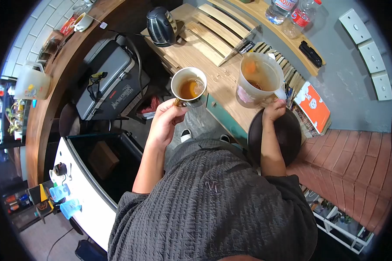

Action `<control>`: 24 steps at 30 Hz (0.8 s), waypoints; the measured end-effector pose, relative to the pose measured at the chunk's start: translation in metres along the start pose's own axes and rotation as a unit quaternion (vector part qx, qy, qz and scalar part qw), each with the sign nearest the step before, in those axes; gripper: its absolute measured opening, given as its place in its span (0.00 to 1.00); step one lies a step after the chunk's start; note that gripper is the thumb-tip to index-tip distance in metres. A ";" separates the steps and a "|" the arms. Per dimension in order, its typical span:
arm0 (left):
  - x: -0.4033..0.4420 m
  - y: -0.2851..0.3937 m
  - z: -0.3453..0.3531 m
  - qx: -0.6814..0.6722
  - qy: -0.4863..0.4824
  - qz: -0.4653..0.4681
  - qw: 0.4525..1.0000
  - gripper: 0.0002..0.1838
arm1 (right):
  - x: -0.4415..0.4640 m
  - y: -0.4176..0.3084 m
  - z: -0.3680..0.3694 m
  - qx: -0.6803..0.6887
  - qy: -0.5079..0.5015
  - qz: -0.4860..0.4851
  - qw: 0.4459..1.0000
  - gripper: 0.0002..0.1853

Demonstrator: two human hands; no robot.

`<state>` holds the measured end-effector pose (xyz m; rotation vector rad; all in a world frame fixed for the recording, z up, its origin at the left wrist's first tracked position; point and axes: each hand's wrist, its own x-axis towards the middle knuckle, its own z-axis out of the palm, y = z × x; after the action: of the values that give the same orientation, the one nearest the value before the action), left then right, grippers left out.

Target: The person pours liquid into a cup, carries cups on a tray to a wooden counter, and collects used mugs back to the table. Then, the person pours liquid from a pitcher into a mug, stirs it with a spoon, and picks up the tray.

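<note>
My left hand (166, 119) is closed round the handle of a white cup (176, 82), held up in front of me with some amber-brown liquid at its bottom. To the right, my right hand (274, 109) grips the handle of a translucent plastic pitcher (265, 71) with a pink print on its side. A little brown liquid shows inside the pitcher, which is above the wooden desk's edge. The cup and the pitcher are apart, and the cup hangs over the floor just left of the desk.
On the wooden desk (224, 87) stand a black kettle (160, 27) and a slatted wooden rack (213, 32). A round dark stool (287, 135) is below my right arm. A wooden counter (52, 108) curves along the left, holding another pitcher (32, 81) and a teacup (82, 21).
</note>
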<state>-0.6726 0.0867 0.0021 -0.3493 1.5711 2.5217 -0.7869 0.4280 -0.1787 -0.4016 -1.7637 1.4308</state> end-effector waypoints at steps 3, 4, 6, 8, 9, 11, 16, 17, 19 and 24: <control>-0.003 0.001 0.001 -0.016 -0.017 -0.001 1.000 0.02 | -0.003 0.019 0.003 0.054 0.028 -0.028 0.998 0.21; -0.004 0.002 0.003 -0.011 -0.007 0.000 1.000 0.02 | -0.003 0.025 0.001 0.055 0.027 -0.028 0.998 0.21; -0.005 0.002 0.007 -0.007 0.005 0.002 1.000 0.02 | -0.004 0.043 -0.005 0.095 0.024 0.035 0.995 0.23; -0.005 0.002 0.008 -0.017 -0.002 0.003 1.000 0.03 | -0.006 0.062 -0.019 0.077 -0.016 0.032 0.996 0.23; -0.006 0.003 0.008 -0.017 0.001 0.006 1.000 0.03 | -0.008 0.056 -0.023 0.058 -0.054 0.029 0.996 0.23; -0.008 0.003 0.010 0.008 0.024 -0.002 1.000 0.03 | -0.009 0.019 -0.020 0.037 -0.027 0.013 0.999 0.21; -0.015 0.004 0.011 -0.017 0.032 0.011 0.999 0.04 | -0.018 -0.026 -0.028 -0.033 0.044 -0.153 0.987 0.19; -0.017 0.004 0.011 -0.018 0.028 0.012 0.999 0.04 | -0.020 -0.043 -0.027 -0.050 0.019 -0.209 0.976 0.20; -0.022 0.001 0.010 -0.025 0.046 0.019 0.998 0.04 | -0.032 -0.073 -0.017 0.170 -0.141 -0.121 0.968 0.14; -0.049 0.003 0.007 -0.063 0.099 -0.003 0.993 0.03 | -0.052 -0.150 0.033 0.139 -0.521 -0.091 0.837 0.18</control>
<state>-0.6270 0.0919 0.0210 -0.6362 1.4734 2.6600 -0.7437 0.3242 -0.0616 0.8591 -2.2303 1.8834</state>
